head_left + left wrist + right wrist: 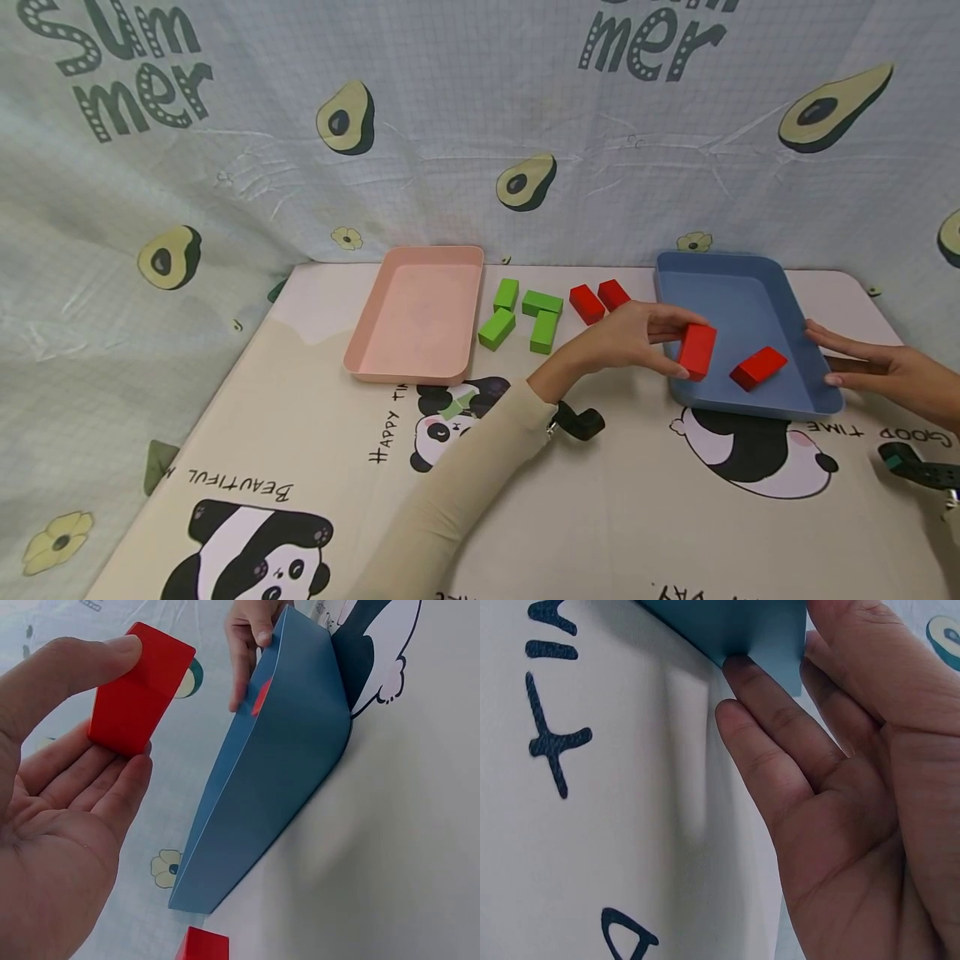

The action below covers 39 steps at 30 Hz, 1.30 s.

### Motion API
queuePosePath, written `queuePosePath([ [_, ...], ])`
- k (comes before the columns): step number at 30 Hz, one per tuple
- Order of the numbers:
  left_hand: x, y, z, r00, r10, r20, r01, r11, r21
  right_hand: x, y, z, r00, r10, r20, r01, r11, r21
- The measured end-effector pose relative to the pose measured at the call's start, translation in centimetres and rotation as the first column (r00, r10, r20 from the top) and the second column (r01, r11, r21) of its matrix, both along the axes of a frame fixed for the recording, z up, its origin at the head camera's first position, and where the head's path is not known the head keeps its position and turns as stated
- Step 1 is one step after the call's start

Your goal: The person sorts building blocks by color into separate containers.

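Note:
Between thumb and fingers, my left hand pinches a red block over the left side of the blue tray. In the left wrist view the held block is raised, the thumb on one face and fingers behind. Another red block lies inside the tray near its front. My right hand touches the tray's right side with fairly straight fingers. The right wrist view shows its fingertips against the outer wall. Two more red blocks lie left of the tray, one partly behind my left hand.
Several green blocks are grouped left of the red ones. Farther left stands a pink tray with nothing in it. A panda-print cloth covers the table, and a hanging sheet with avocado prints stands behind.

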<state>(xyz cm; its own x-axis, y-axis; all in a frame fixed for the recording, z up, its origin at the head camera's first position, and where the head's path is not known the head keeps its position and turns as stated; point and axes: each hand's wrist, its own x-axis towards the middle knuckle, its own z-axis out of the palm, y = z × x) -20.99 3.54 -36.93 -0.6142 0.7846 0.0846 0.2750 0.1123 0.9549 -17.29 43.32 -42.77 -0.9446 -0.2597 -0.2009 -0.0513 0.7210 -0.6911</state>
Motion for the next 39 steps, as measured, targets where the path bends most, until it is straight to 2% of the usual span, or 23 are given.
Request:
queuePosePath([
  [6,0.1,0.5,0.1,0.999,0.0,0.041,-0.001,1.0,0.008,-0.1,-0.1,0.2,1.0,-0.005,0.027,0.005,1.0,0.008],
  [12,-0.2,1.2,-0.2,0.998,-0.004,0.061,0.003,1.0,0.02,-0.1,0.1,0.0,1.0,-0.008,0.02,0.008,1.0,0.005],
  [21,-0.7,1.9,-0.6,1.0,-0.01,0.012,0.01,1.0,-0.028,-0.1,0.0,-0.1,0.999,-0.019,0.049,0.019,1.0,0.002],
  [27,-0.9,2.4,-0.7,0.999,0.006,0.051,-0.004,0.999,-0.04,0.1,0.1,-0.4,0.999,-0.04,0.021,0.04,0.999,0.002],
  [31,-1.0,2.6,-0.8,0.998,-0.003,0.067,0.004,1.0,-0.015,0.1,0.1,-0.6,0.999,-0.044,0.011,0.044,0.999,-0.007],
  [36,-1.0,2.8,-0.9,0.993,-0.005,0.121,0.003,1.0,0.022,0.0,0.3,-0.7,0.999,-0.048,-0.007,0.047,0.999,-0.01],
  [39,-1.1,3.0,-0.9,0.992,-0.005,0.123,0.002,1.0,0.024,-0.1,0.4,-0.9,0.999,-0.048,-0.012,0.048,0.999,-0.017],
])
